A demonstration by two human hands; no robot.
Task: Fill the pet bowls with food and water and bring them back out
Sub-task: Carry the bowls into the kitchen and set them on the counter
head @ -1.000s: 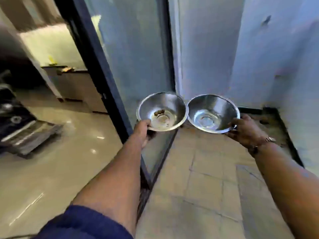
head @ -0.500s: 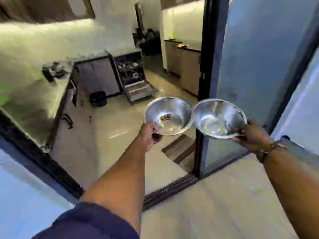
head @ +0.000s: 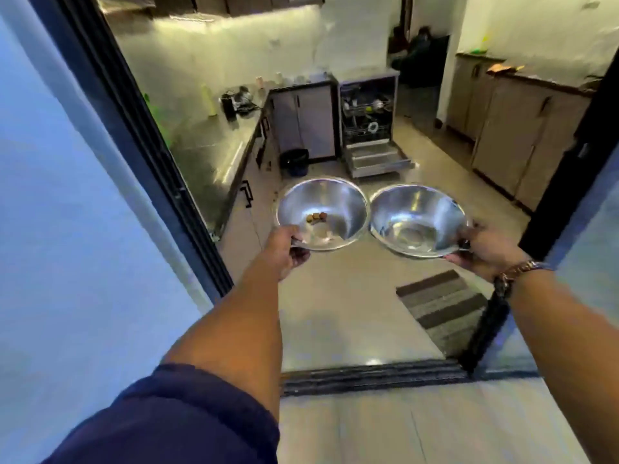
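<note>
Bowls remain in hand, one on each side, but the surroundings have changed: a second ago the person faces a blue outer wall and a glass door panel, and now the open sliding doorway point(head: 368, 376) and the kitchen beyond lie straight ahead. The left hand point(head: 284, 251) pinches the near rim of the left steel bowl point(head: 323, 214), which holds only a few brown kibble pieces point(head: 316, 217). The right hand point(head: 482, 251) grips the near rim of the right steel bowl point(head: 418, 221), which looks empty. The two rims touch or nearly touch. Inside, a striped mat point(head: 442, 306) lies just past the threshold, the table point(head: 214, 152) runs along the left, and an open dishwasher point(head: 368, 128) stands at the far end. Assessment: collection is done; filling has not begun, and entry to the kitchen comes next.
</note>
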